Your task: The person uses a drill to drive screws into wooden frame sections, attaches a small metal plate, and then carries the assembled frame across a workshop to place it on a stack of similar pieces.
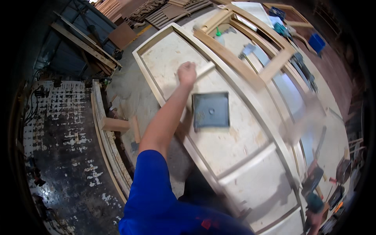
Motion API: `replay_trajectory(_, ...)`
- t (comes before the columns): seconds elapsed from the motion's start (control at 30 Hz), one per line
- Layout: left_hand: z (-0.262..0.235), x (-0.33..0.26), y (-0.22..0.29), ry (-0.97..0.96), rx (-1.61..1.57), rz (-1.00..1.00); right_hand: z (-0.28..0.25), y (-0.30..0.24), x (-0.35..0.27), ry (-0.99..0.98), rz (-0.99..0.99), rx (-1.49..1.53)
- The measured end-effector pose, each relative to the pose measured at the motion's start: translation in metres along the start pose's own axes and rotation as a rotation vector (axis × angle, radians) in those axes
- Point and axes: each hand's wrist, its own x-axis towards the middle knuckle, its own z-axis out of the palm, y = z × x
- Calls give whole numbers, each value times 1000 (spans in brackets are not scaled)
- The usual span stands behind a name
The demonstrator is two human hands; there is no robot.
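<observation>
My left hand (187, 73) reaches far forward, fingers closed around the end of a short pale wooden slat (204, 69). The slat lies across a long wooden frame (156, 88) with white panels. A dark square metal plate (210, 110) rests on the panel just to the right of my forearm. My right hand (307, 119) shows only as a blurred smear over the right side of the frame, and its grip cannot be made out.
A second curved wooden frame (231, 58) lies further back with a small glue bottle (219, 37) and a hammer (246, 51) on it. Clamps (303, 68) and a blue box (316, 42) sit at the right. Wood blocks (114, 124) lie on the floor at the left.
</observation>
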Motion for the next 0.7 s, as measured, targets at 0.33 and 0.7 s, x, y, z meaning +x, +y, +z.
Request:
replay_trajectory(0.33,15,280,-55,-50,-398,-515,46,-109,-66,103,456,146)
replay_trajectory(0.7,28,397,-39,53,28,-442,79,-158,-51,120,572,182)
